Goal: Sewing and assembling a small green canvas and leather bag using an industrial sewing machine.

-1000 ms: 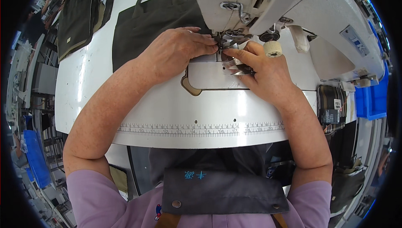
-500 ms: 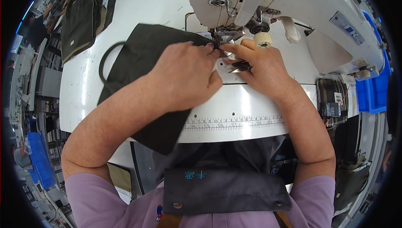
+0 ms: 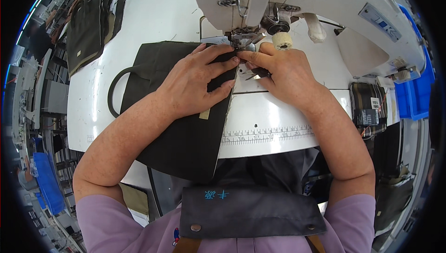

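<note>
A dark olive fabric piece with a strap loop at its left lies on the white table, its upper right corner by the presser foot of a sewing machine. My left hand rests flat on the cloth with its fingers spread, their tips close to the foot. In my right hand a pair of small metal thread snips is tucked, blades pointing left. That hand's index finger touches the fabric edge beside the foot. The needle tip is too small to make out.
Folded dark fabric pieces are stacked at the far left of the table. A striped fabric bundle lies at the right edge, with a blue bin beyond. A printed ruler runs along the near edge.
The fabric has swung round, so its right edge now runs down toward me from the foot. My left fingers have spread apart, and a small yellowish tag shows below that hand.
</note>
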{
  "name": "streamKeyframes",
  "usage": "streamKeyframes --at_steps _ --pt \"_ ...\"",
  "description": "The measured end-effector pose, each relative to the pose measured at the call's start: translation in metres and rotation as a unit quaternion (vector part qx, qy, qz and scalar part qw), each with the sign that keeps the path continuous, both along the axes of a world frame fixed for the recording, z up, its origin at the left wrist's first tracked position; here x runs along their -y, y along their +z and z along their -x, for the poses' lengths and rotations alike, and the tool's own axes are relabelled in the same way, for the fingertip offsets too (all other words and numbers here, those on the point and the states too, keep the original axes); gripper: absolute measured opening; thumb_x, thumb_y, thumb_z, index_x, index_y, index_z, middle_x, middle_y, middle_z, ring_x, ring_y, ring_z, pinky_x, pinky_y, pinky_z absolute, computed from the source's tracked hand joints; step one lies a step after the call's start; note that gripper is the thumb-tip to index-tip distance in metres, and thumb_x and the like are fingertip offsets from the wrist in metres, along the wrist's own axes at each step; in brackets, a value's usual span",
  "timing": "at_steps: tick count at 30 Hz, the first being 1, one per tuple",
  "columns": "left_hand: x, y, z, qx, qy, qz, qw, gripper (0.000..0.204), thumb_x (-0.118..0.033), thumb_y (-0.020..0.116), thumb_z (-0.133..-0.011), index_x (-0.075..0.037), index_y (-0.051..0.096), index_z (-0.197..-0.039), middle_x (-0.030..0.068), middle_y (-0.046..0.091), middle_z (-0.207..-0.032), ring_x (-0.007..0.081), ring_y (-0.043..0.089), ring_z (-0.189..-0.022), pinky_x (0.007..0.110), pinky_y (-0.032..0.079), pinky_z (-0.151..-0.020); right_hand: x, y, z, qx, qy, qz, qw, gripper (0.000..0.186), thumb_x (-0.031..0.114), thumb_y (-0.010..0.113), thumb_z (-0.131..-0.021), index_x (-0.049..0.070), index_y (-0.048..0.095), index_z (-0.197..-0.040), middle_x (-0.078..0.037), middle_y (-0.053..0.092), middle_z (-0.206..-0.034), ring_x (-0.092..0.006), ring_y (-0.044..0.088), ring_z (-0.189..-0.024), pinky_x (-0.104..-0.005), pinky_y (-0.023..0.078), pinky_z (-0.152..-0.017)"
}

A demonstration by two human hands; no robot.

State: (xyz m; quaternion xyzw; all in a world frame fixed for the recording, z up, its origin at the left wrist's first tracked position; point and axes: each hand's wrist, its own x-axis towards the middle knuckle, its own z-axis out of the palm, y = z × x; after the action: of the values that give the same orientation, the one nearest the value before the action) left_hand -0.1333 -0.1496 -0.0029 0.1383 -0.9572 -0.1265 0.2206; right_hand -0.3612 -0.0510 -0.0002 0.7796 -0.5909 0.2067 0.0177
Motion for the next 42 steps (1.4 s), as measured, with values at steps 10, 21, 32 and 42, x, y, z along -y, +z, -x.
streamKeyframes --at_steps 10,21,32,42 --pt "0.013 0.0 0.001 0.002 -0.01 -0.022 1.0 0.039 -0.029 0.073 -0.09 -0.01 0.074 -0.124 0.0141 0.062 -0.136 0.0329 0.061 -0.126 0.053 0.043 -0.115 -0.001 0.003 -0.002 -0.032 -0.026 -0.02 0.999 0.041 0.021 0.078 -0.081 0.02 0.074 -0.122 -0.003 0.068 -0.092 -0.0236 0.071 -0.082 -0.0389 0.056 -0.069" --pt "-0.006 -0.003 0.01 -0.007 0.048 -0.003 0.999 0.042 -0.022 0.072 -0.09 -0.008 0.071 -0.13 0.018 0.061 -0.136 0.0367 0.06 -0.127 0.05 0.046 -0.112 -0.002 0.002 0.004 0.02 -0.021 -0.013 0.999 0.033 0.018 0.076 -0.081 0.017 0.073 -0.114 -0.006 0.069 -0.094 -0.0288 0.071 -0.086 -0.0421 0.056 -0.072" --pt "-0.025 -0.012 0.022 0.03 0.142 0.008 0.989 0.043 -0.031 0.066 -0.095 -0.009 0.068 -0.133 0.0195 0.057 -0.143 0.036 0.049 -0.141 0.065 0.035 -0.115 -0.001 0.007 0.014 0.008 -0.086 -0.018 0.996 0.031 0.026 0.074 -0.085 0.017 0.074 -0.115 -0.007 0.071 -0.095 -0.0308 0.071 -0.088 -0.0432 0.056 -0.076" --pt "-0.071 0.002 -0.007 0.196 0.124 0.056 0.971 0.086 -0.062 0.043 -0.103 -0.004 0.022 -0.162 0.02 0.023 -0.168 0.0352 0.021 -0.157 0.066 0.01 -0.123 0.004 -0.014 0.039 -0.092 -0.167 0.159 0.969 0.036 0.04 0.072 -0.089 0.01 0.076 -0.109 -0.007 0.069 -0.103 -0.0274 0.063 -0.103 -0.0441 0.047 -0.093"
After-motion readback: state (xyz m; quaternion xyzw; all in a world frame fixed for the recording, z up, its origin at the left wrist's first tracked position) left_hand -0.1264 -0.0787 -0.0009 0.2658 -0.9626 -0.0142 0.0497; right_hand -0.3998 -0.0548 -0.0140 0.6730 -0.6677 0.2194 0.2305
